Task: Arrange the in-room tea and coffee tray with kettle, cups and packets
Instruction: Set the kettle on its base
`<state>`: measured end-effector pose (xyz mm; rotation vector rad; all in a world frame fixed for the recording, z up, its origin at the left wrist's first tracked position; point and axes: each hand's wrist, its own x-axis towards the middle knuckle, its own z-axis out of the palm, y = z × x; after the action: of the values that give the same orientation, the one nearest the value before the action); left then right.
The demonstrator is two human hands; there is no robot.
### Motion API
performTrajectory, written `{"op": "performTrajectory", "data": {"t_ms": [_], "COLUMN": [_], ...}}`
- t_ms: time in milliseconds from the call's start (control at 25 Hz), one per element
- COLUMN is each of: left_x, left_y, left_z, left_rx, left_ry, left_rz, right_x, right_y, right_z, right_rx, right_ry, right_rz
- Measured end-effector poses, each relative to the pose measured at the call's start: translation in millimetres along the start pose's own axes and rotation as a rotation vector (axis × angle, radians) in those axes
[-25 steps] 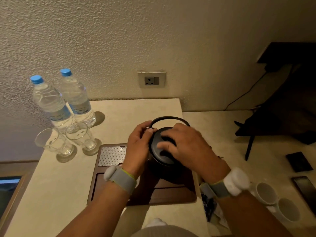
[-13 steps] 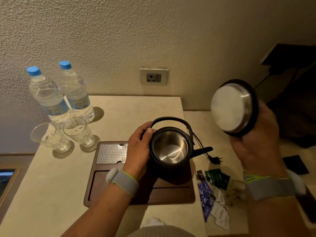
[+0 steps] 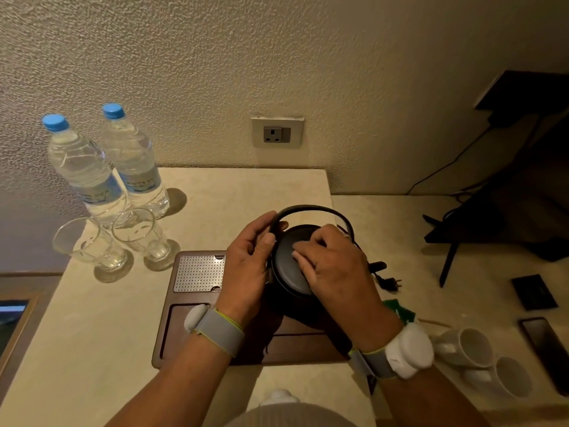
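A black kettle [image 3: 311, 209] with a hoop handle stands on the dark wooden tray [image 3: 215, 334]. My left hand [image 3: 249, 263] grips the kettle's left side, thumb by the handle. My right hand [image 3: 335, 272] holds the black lid [image 3: 289, 266] on top of the kettle's mouth, fingers spread over it. Two white cups [image 3: 471, 346] lie on their sides on the counter at the right, off the tray. A green packet [image 3: 397, 309] peeks out behind my right wrist; the other packets are hidden.
Two water bottles [image 3: 86, 171] and two glasses [image 3: 141, 235] stand at the back left. The tray has a perforated metal grille [image 3: 198, 272]. The kettle's plug [image 3: 389, 283] lies loose on the counter. A wall socket [image 3: 277, 132] sits above. A phone [image 3: 545, 346] lies far right.
My right hand brought the lid back from up at the right and set it on the open kettle. My left hand stayed on the kettle.
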<state>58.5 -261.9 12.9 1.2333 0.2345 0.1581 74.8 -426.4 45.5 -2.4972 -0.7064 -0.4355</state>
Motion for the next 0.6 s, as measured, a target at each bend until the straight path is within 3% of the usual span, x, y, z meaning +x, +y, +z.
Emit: {"op": "performTrajectory", "data": {"t_ms": [160, 440, 600], "left_x": [-0.7, -9.0, -15.3], "left_y": [-2.8, -8.7, -12.2], "left_z": [-3.5, -2.9, -7.5], "left_rx": [0.016, 0.107, 0.092], "left_ry": [-0.021, -0.045, -0.037], "left_rz": [0.029, 0.142, 0.149], "right_x": [0.0, 0.8, -56.4], "right_y": [6.0, 7.6, 19.8], "right_z": [3.1, 12.3, 16.2], "right_rx": [-0.024, -0.032, 0.103], "right_ry": [0.029, 0.003, 0.178], "right_rz": [-0.07, -0.004, 0.031]}}
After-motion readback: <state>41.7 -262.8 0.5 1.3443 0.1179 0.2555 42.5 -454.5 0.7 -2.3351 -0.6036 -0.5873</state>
